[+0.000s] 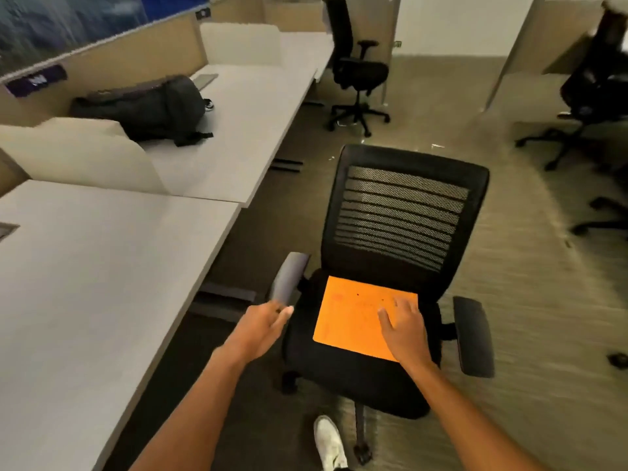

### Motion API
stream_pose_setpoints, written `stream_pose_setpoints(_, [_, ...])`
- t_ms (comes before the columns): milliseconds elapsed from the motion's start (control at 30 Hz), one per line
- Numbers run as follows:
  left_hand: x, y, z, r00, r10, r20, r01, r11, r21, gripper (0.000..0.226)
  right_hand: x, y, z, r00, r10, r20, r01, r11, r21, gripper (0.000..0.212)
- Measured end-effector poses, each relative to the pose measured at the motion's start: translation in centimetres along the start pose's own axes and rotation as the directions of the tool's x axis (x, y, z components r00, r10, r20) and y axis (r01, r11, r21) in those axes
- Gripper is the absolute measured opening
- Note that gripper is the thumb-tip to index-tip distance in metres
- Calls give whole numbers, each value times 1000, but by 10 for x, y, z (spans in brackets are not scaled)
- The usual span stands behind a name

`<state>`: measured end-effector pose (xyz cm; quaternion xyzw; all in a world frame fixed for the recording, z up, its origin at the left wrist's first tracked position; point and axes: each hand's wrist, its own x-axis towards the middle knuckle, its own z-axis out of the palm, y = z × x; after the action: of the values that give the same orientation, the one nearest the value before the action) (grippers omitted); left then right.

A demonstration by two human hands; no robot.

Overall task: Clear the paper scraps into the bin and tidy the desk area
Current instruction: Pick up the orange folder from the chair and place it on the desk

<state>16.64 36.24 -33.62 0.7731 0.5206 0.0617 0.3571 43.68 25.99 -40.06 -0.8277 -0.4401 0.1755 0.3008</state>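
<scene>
An orange sheet of paper (350, 316) lies flat on the seat of a black mesh-back office chair (401, 212). My right hand (404, 329) rests on the right part of the sheet, fingers spread. My left hand (263, 326) hovers beside the chair's left armrest (289, 277), just below its near end, fingers loosely curled; it is blurred and nothing shows in it. Small white scraps (438, 146) lie on the carpet beyond the chair. No bin is in view.
A long white desk (85, 283) runs along the left, with a black backpack (146, 107) on the farther section. Two more black chairs stand at the back (356, 69) and at the right (588, 96). My white shoe (329, 440) is by the chair base.
</scene>
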Motion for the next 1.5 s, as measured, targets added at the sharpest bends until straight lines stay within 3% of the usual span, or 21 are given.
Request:
stream_pose_setpoints(233, [160, -21, 73, 954, 29, 297, -65, 992, 111, 33, 21, 94, 78, 941, 320, 109, -315, 947, -61, 52])
stream_pose_setpoints(367, [246, -36, 113, 927, 66, 368, -142, 973, 183, 30, 35, 120, 125, 882, 446, 152, -443, 895, -52, 52])
stream_pose_setpoints(567, [346, -58, 171, 898, 53, 438, -175, 954, 243, 34, 60, 142, 193, 744, 638, 202, -663, 742, 100, 49])
stream_pose_setpoints(700, [397, -69, 209, 866, 43, 498, -228, 921, 317, 38, 71, 152, 228, 589, 770, 246, -807, 546, 224, 51])
stream_pose_setpoints(833, [435, -77, 242, 841, 0, 540, -274, 862, 427, 48, 78, 162, 255, 357, 877, 323, -904, 235, 358, 54])
stream_pose_setpoints(933, [456, -82, 262, 841, -40, 539, -295, 802, 520, 61, 84, 171, 271, 138, 934, 330, -877, -40, 480, 56])
stream_pose_setpoints(1000, [466, -85, 271, 845, -50, 533, -312, 762, 567, 68, 88, 175, 276, 66, 931, 358, -821, -153, 550, 53])
stream_pose_setpoints(1133, [478, -94, 281, 857, -30, 514, -327, 739, 589, 74, 95, 176, 281, 48, 882, 468, -676, -317, 666, 49])
stream_pose_setpoints(1233, [483, -99, 280, 870, -51, 490, -295, 741, 603, 71, 98, 177, 282, 45, 848, 528, -615, -393, 684, 28])
stream_pose_setpoints(1333, [484, -105, 273, 817, -161, 554, -208, 814, 543, 55, 100, 178, 281, 36, 829, 558, -599, -429, 676, 19])
stream_pose_setpoints(1433, [473, -109, 256, 774, -182, 606, -154, 876, 458, 28, 98, 177, 274, 65, 812, 580, -586, -439, 680, 27])
stream_pose_setpoints(1500, [459, -109, 244, 760, -197, 620, -99, 907, 410, 27, 96, 172, 267, 85, 812, 578, -601, -420, 679, 34])
